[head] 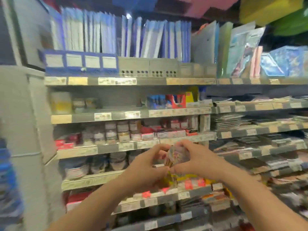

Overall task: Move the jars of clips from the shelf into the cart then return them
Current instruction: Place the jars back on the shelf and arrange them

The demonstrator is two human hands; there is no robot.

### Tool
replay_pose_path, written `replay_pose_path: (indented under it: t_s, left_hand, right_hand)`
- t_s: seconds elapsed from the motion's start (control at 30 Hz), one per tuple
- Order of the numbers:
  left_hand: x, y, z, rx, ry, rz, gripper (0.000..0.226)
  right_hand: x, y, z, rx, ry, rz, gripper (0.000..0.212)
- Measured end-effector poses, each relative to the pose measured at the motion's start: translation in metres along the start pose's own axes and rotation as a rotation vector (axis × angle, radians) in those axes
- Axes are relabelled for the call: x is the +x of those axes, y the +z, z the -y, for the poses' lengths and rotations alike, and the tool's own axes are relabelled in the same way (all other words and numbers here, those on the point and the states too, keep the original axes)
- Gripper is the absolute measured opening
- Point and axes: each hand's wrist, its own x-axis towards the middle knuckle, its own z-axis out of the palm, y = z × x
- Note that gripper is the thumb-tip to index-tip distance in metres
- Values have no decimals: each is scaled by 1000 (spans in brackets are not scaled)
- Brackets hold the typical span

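A clear jar of coloured clips (177, 155) is held up in front of the shelves, between both hands. My left hand (146, 165) grips its left side with fingers curled over the top. My right hand (193, 160) grips its right side, thumb under it. More jars of clips (116, 132) stand in stacked rows on the shelf (108, 148) just behind and to the left of the hands. Other jars (116, 160) fill the shelf below. The view is blurred and no cart is visible.
Blue folders (116, 35) stand upright on the top shelf. Flat packs of paper and card (260, 147) lie stacked on the shelves at right. A grey pillar (21, 114) borders the shelving at left.
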Motion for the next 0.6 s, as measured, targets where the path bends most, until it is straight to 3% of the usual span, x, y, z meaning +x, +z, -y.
replay_pose_path:
  t_s: [0.2,0.33,0.6]
  left_hand:
    - [-2,-94,38,226,88,-152,72]
    - [20,-156,71,303,131,-297,61]
    - [80,-263,134,414,139,-433,48]
  right_hand:
    - [98,35,76,-33,-185,63,59]
    - [164,57,118,-36,-256,50,57]
    - [283,79,181,-132,-371,-18,64]
